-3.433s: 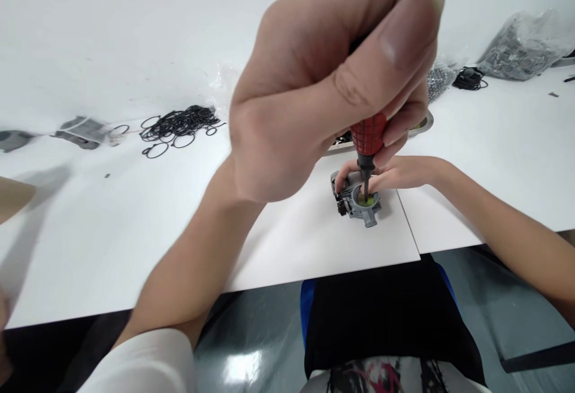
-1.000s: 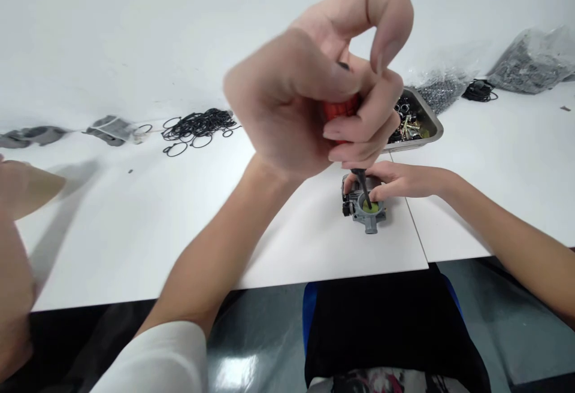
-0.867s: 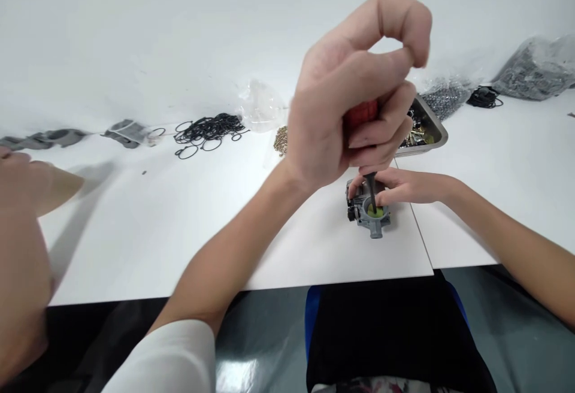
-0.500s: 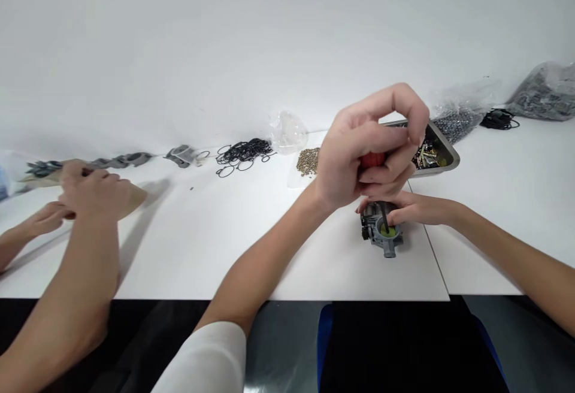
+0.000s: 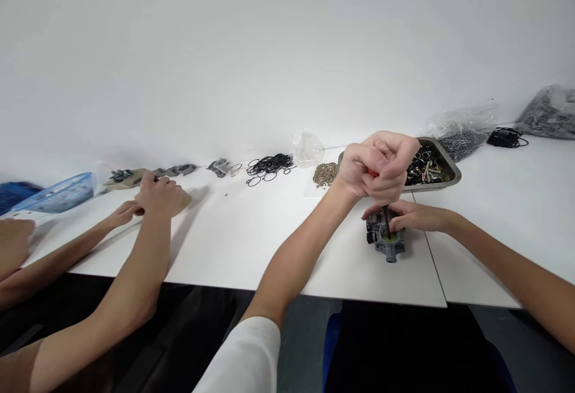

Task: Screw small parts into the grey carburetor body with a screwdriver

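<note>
- While the left hand (image 5: 380, 168) stands fisted above the work, its fingers are wrapped tight round the red grip of a red-handled screwdriver (image 5: 384, 216), whose dark shaft runs straight down from the fist.
- Its tip sits inside the round mouth of a small grey cast-metal housing with a yellow-green insert (image 5: 387, 239), which rests on the white tabletop (image 5: 251, 237) near the front edge, right in front of the person.
- On the other side, the right hand (image 5: 411, 216) lies low on the table, its fingers curled against the back of the housing, steadying it.
- By the look of it, the step in hand is driving or seating something down in that bore; whether a screw sits under the tip cannot be told.
- Judging from this, the next move calls for the shaft kept upright and the housing pinned flat, or the tip may skid off the insert.
- Behind the hands sits a grey metal tray of mixed small parts (image 5: 449, 168), with a little heap of brass-coloured bits (image 5: 325, 173) and a tangle of black rubber rings (image 5: 268, 166) further left.
- Far left, a co-worker's hands (image 5: 155, 195) rest on a tan sheet beside a blue plastic basket (image 5: 58, 192), well apart from the housing.
</note>
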Demonstrator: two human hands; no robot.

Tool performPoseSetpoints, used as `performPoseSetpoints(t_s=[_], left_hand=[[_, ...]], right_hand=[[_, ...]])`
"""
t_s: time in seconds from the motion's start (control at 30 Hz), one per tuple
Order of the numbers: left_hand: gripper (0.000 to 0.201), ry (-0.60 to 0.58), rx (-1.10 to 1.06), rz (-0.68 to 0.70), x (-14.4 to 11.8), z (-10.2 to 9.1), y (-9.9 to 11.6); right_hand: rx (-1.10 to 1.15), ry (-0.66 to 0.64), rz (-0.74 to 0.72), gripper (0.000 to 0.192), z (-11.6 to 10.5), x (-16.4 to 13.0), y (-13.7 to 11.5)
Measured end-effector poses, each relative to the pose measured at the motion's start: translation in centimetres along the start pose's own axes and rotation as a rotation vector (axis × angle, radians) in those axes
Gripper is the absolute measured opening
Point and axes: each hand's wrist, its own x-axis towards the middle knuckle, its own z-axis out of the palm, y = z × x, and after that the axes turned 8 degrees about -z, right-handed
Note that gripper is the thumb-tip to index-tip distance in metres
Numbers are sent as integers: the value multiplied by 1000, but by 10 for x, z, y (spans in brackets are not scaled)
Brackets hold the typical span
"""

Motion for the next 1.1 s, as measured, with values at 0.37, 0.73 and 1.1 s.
performPoseSetpoints(t_s=[0.37, 0.73, 1.1], left_hand=[[31, 477, 96, 397, -33, 76, 13], [31, 259, 77, 293, -42, 60, 8], [31, -110, -27, 102, -5, 19, 3]], right_hand=[[-56, 21, -53, 38, 0, 5, 8], [28, 9, -20, 52, -1, 5, 10], [-17, 26, -7, 50, -2, 1, 5]])
